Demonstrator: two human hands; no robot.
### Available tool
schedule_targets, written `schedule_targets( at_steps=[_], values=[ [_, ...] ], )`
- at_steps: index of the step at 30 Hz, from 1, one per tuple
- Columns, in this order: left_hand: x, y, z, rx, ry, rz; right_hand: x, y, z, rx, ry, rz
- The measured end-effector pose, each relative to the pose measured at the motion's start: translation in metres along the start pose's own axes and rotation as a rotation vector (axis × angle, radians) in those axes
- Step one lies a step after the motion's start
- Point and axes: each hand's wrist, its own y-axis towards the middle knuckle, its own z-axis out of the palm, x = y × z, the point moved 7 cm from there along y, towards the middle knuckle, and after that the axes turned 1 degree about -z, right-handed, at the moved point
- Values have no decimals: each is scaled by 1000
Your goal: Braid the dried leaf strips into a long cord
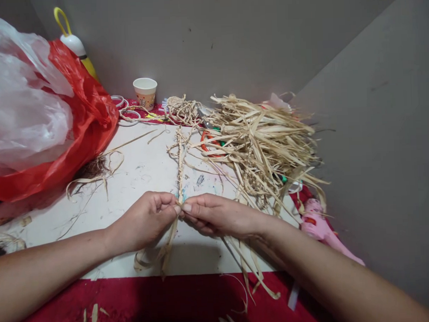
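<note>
A braided cord of pale dried-leaf strips point(179, 157) runs away from me across the white board point(138, 182). My left hand point(146, 219) and my right hand point(216, 215) meet at its near end, both pinching the strips with thumbs and fingertips pressed together. Loose unbraided strip ends point(161, 257) hang from under my hands toward the red cloth point(170, 303). More loose strips trail beneath my right wrist.
A big heap of dried strips point(263, 140) lies at the right. A red and clear plastic bag point(40, 120) fills the left. A paper cup point(145, 92), white rings point(123, 108) and a pink glue gun point(318, 228) sit around. Grey walls close behind and right.
</note>
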Motion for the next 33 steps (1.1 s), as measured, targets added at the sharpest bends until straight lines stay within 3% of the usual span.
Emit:
schedule_targets(
  at_steps=[8, 13, 20, 24, 33],
  values=[
    [-13, -4, -2, -10, 86, -41, 1, 6, 3, -110, 106, -36],
    [-19, -7, -1, 1, 218, -14, 3, 5, 0, -313, -79, -78],
    [-46, -14, -6, -73, 711, 44, 5, -2, 0, -380, -119, -116],
    [-58, -21, 4, -60, 982, 76, 4, -3, 1, -390, -64, -114],
    [-36, -31, 42, -3, 1516, 124, -4, -4, 6, -357, 150, -115]
  ],
)
